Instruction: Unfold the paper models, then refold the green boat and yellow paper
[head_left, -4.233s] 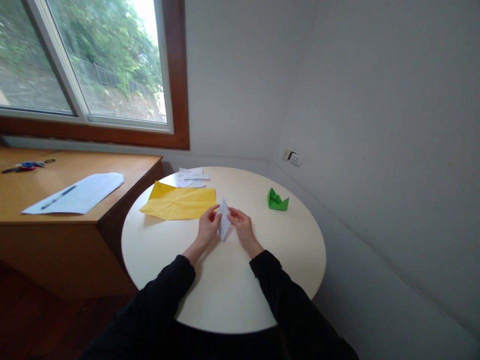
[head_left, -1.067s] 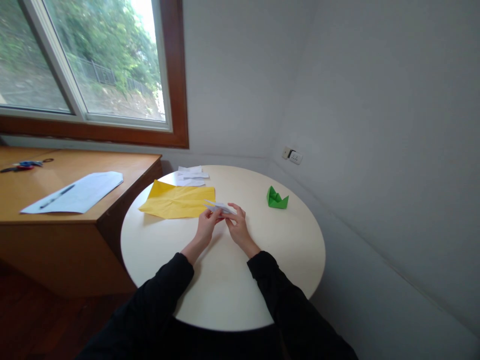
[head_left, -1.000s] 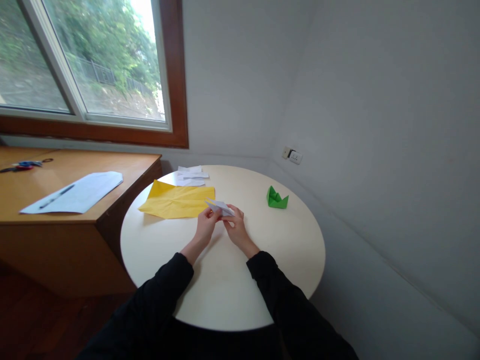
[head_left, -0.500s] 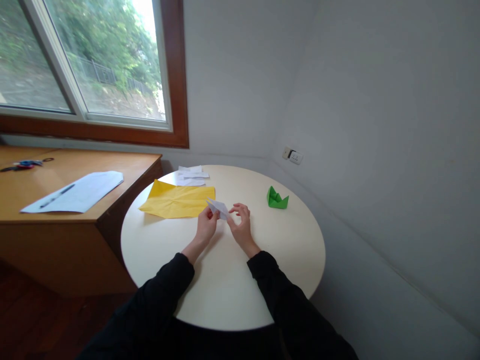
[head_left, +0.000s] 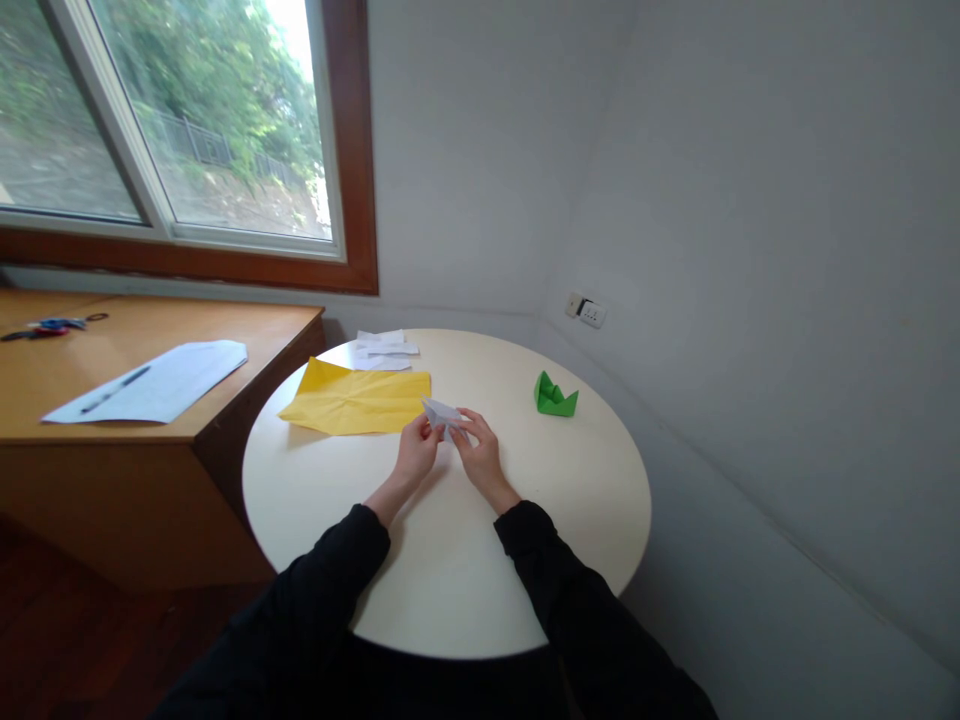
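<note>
Left hand (head_left: pixel 417 452) and right hand (head_left: pixel 475 450) both pinch the white fold (head_left: pixel 442 413), held low over the table (head_left: pixel 570 480) beside the yellow sheet (head_left: pixel 358 402); the right hand, open half a second ago, has closed on it again to crease.

A round white table (head_left: pixel 570 520) sits in a corner of grey walls (head_left: pixel 750 200) — a big window (head_left: pixel 172 120) shows green trees, beside a brown wooden desk (head_left: pixel 112 440).
</note>
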